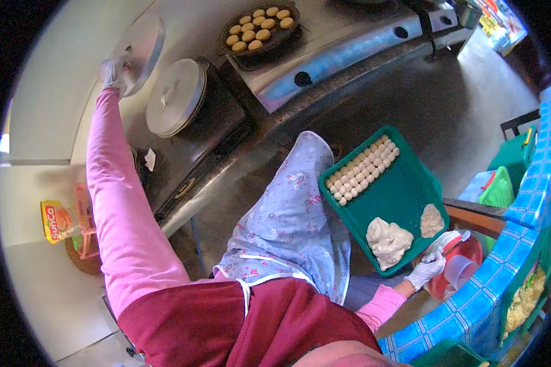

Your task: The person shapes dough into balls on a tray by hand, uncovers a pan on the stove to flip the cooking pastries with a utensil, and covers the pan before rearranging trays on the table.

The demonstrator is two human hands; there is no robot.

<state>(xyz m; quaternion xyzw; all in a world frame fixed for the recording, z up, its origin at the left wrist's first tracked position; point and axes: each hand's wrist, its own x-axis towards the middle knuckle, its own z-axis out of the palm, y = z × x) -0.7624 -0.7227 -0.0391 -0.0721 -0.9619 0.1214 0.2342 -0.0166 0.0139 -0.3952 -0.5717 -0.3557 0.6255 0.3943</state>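
My left hand [112, 74], in a clear glove, reaches up at the far left and is closed at the knob of a round metal lid [148, 54], which is tilted on edge. Below it, another metal lid [176, 96] covers a pot. My right hand [428, 271], also gloved, is low at the right by the corner of a green tray [398, 189]. Its fingers look curled beside a whitish object [445, 242]; what they grip I cannot make out. The tray bears rows of small dough balls [362, 169], a large dough lump [388, 242] and a smaller dough piece [432, 221].
On the stove [343, 55] sits a dark pan [251, 51] of round pale buns [265, 24]. A red tub [471, 249] with a clear cup [461, 269] is beside my right hand. A blue checked tablecloth [471, 300] edges the right side, near green containers [513, 160].
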